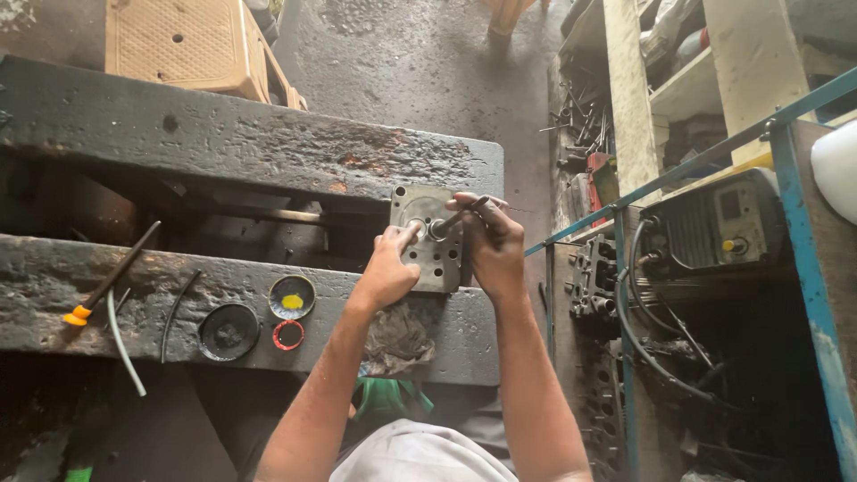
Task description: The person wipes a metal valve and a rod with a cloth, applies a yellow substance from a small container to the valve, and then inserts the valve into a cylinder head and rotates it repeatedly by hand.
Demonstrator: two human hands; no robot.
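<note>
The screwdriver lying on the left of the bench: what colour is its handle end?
Orange, on a dark shaft: the screwdriver shows in the head view.

A grey metal plate (428, 236) sits on the rust-flecked black bench (223, 143); left of the plate, a yellow-centred tin (292, 297) and a red ring (288, 335).
</note>
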